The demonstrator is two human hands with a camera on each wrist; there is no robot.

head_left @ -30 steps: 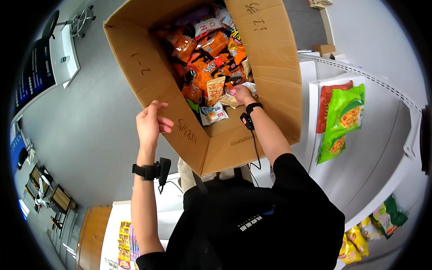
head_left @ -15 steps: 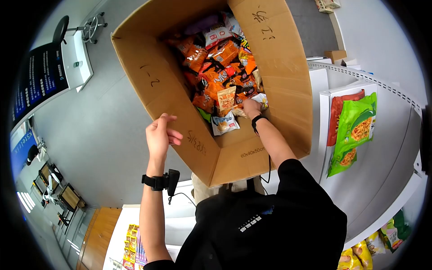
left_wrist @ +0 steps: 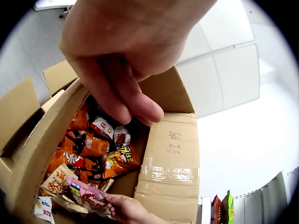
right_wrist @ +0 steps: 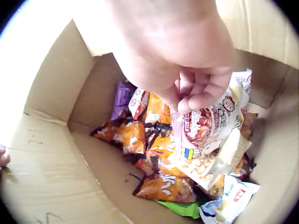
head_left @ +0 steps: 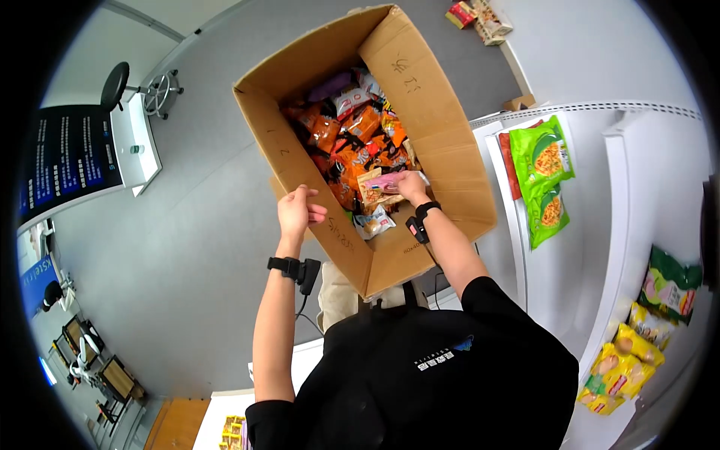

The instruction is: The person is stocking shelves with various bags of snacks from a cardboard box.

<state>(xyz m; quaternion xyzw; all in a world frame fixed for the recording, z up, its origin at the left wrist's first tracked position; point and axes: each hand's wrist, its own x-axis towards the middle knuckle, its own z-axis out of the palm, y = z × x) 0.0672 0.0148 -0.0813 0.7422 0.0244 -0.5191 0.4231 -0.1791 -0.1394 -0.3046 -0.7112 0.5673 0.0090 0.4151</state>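
A big open cardboard box (head_left: 442,150) stands in front of me on the floor, full of snack packets (head_left: 352,142), most of them orange. My right hand (head_left: 411,184) is inside the box and pinches a pink-and-white packet (head_left: 386,181) just above the pile. The right wrist view shows that packet (right_wrist: 205,126) with a cartoon figure on it, held between the thumb and curled fingers (right_wrist: 194,95). My left hand (head_left: 300,211) hovers at the box's left wall with fingers (left_wrist: 126,93) loosely bent and holds nothing. From the left wrist view the pink packet (left_wrist: 88,196) shows low in the box.
A white shelf unit (head_left: 592,247) stands to the right with green snack bags (head_left: 544,154) and yellow bags (head_left: 622,367) on it. On the grey floor are small cartons (head_left: 480,15) beyond the box. A dark sign board (head_left: 71,154) and a stool (head_left: 116,79) stand at the left.
The right hand has picked a pink packet out of the pile and raised it a little. The left hand has stayed by the box's left wall. The head view has drawn back.
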